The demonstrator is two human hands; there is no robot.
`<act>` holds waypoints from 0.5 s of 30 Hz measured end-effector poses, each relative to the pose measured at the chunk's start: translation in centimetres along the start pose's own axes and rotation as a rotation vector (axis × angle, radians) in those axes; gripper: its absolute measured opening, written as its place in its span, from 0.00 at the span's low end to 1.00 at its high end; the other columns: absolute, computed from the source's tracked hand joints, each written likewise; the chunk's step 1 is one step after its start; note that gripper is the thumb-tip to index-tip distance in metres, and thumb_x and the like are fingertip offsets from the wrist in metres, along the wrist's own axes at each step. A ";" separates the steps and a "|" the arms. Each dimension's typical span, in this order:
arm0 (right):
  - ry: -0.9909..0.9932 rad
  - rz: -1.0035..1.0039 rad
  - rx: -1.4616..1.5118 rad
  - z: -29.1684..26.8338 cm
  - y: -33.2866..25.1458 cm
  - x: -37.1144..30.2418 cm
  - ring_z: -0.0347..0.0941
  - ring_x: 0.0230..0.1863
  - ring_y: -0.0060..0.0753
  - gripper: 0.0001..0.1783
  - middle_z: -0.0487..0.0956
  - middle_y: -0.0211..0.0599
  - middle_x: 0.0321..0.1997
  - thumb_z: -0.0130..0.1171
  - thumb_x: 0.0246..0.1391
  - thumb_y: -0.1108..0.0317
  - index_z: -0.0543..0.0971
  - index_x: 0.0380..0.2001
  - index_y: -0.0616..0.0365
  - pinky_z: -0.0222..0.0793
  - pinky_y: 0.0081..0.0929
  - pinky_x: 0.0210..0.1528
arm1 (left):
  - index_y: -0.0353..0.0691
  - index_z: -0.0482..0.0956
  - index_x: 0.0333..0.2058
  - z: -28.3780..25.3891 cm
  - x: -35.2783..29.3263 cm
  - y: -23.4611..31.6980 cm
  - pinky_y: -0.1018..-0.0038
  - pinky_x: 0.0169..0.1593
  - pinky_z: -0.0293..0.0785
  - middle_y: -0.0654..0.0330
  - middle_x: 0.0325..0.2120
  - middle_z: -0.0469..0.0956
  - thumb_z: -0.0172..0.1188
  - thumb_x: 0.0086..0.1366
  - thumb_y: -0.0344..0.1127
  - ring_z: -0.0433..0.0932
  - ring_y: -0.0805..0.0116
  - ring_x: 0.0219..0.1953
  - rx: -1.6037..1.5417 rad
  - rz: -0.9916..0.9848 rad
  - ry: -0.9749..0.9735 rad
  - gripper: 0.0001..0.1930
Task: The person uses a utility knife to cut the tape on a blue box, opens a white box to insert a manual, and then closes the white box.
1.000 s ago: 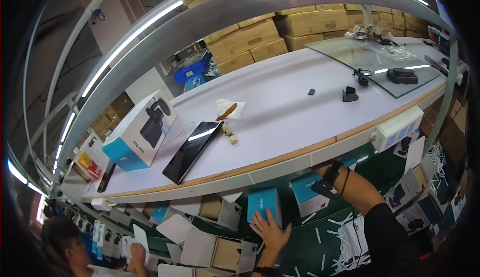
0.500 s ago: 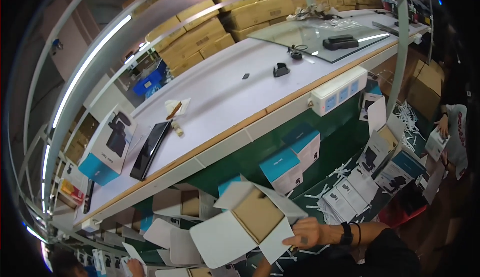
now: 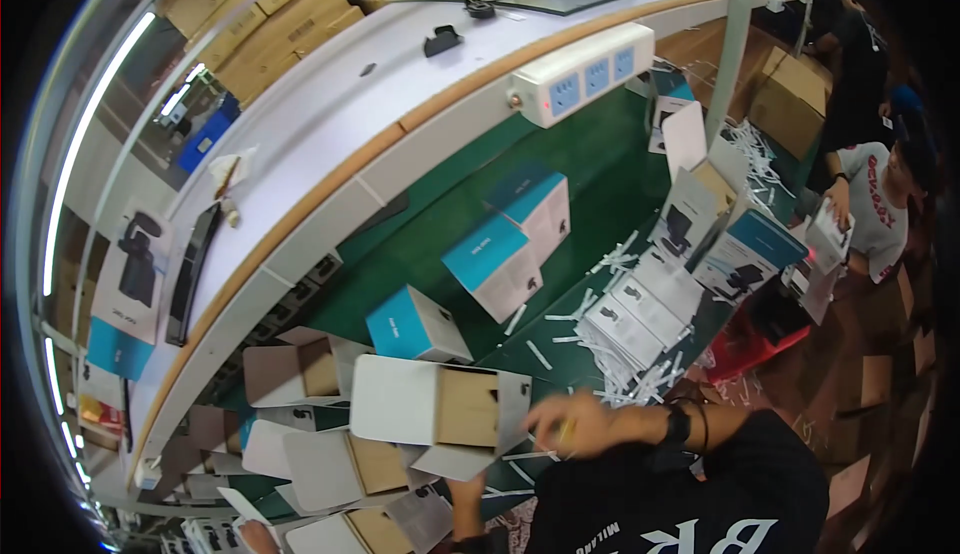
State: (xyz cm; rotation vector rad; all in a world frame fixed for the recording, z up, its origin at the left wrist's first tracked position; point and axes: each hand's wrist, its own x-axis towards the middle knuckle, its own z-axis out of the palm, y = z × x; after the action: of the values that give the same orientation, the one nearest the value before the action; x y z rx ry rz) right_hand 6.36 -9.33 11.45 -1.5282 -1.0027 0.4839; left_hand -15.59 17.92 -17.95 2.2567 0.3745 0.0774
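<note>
A white carton [image 3: 395,399] with its flaps spread and a brown inside lies before me, its opening facing up toward me. My left hand [image 3: 466,494] reaches up beneath the carton's near flap, which hides the fingers. Just right of the carton, my right hand [image 3: 575,424] is blurred, its fingertips close to the right flap. A small yellowish spot shows in that hand; I cannot make out what it is. More open cartons [image 3: 325,469] stand to the left. Behind, a closed blue-topped box [image 3: 415,324] is beside my carton.
Two blue-and-white boxes [image 3: 490,254] stand farther back. Stacked printed leaflets [image 3: 640,319] and paper strips lie to the right, near upright open boxes [image 3: 750,254]. A power strip [image 3: 585,74] is fixed to the shelf edge. A co-worker [image 3: 870,194] handles a white box; another person's hand [image 3: 258,536] shows lower left.
My right hand no longer grips the carton's flap and sits slightly apart from it. The carton has turned and its flaps have shifted. My view has swung to the right.
</note>
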 end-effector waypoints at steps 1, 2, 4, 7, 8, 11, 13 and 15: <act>0.305 0.105 -0.220 -2.4 3.9 -0.6 0.83 0.38 0.38 0.11 0.85 0.41 0.45 0.72 0.50 0.67 0.82 0.37 0.52 0.79 0.36 0.41 | 0.38 0.69 0.65 -2.4 1.7 6.7 0.53 0.67 0.64 0.46 0.62 0.72 0.73 0.57 0.47 0.69 0.46 0.64 -0.026 -0.063 0.010 0.40; 0.557 0.616 -0.188 -4.3 4.9 -0.3 0.82 0.45 0.44 0.15 0.85 0.45 0.42 0.72 0.49 0.65 0.82 0.40 0.55 0.77 0.39 0.47 | 0.41 0.57 0.70 -3.8 0.3 12.5 0.57 0.68 0.63 0.46 0.64 0.69 0.74 0.58 0.44 0.69 0.49 0.65 -0.391 -0.072 0.075 0.47; 0.544 0.511 -0.815 -8.8 13.2 -5.0 0.81 0.45 0.56 0.27 0.80 0.53 0.52 0.68 0.50 0.59 0.79 0.53 0.58 0.77 0.45 0.49 | 0.43 0.44 0.75 -4.2 -1.4 19.4 0.61 0.69 0.61 0.46 0.66 0.65 0.74 0.59 0.42 0.69 0.51 0.65 -0.744 -0.093 0.193 0.55; 0.397 0.627 -1.005 -10.8 19.7 -12.5 0.81 0.48 0.57 0.30 0.76 0.56 0.59 0.66 0.52 0.61 0.76 0.58 0.61 0.77 0.43 0.53 | 0.43 0.32 0.76 -3.6 -0.1 23.3 0.61 0.69 0.61 0.52 0.67 0.62 0.71 0.62 0.38 0.67 0.55 0.65 -0.755 -0.030 0.360 0.58; 0.347 0.643 -1.050 -10.4 20.0 -13.0 0.81 0.48 0.57 0.31 0.77 0.56 0.58 0.64 0.53 0.62 0.75 0.59 0.61 0.77 0.43 0.53 | 0.42 0.37 0.75 -3.8 1.2 23.3 0.62 0.68 0.63 0.52 0.65 0.65 0.69 0.63 0.37 0.68 0.55 0.64 -0.793 -0.056 0.471 0.53; 0.261 0.584 -1.022 -9.6 17.9 -12.3 0.82 0.44 0.58 0.27 0.81 0.55 0.52 0.64 0.54 0.62 0.77 0.56 0.62 0.78 0.43 0.49 | 0.35 0.52 0.70 -3.3 -0.2 16.5 0.63 0.64 0.68 0.50 0.63 0.66 0.63 0.66 0.35 0.70 0.56 0.61 -0.927 -0.311 0.656 0.39; 0.218 0.581 -1.023 -10.7 16.0 -11.7 0.82 0.42 0.59 0.25 0.82 0.54 0.50 0.63 0.55 0.62 0.78 0.54 0.63 0.79 0.43 0.47 | 0.30 0.62 0.66 -3.8 -1.1 15.0 0.63 0.61 0.71 0.49 0.63 0.64 0.60 0.68 0.33 0.71 0.57 0.59 -1.040 -0.549 0.702 0.31; 0.338 0.668 -1.046 -11.9 15.1 -11.2 0.83 0.34 0.54 0.18 0.84 0.50 0.39 0.64 0.56 0.63 0.79 0.44 0.65 0.79 0.40 0.40 | 0.28 0.68 0.60 -5.1 -0.7 17.0 0.61 0.55 0.77 0.49 0.57 0.70 0.55 0.71 0.34 0.74 0.56 0.55 -0.872 -0.629 0.783 0.23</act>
State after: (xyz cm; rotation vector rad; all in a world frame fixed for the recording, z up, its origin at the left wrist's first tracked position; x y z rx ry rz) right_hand 14.30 -24.54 -2.67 -2.8023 -0.4270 0.1014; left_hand -13.06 11.02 -1.82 1.1037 1.1773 0.6601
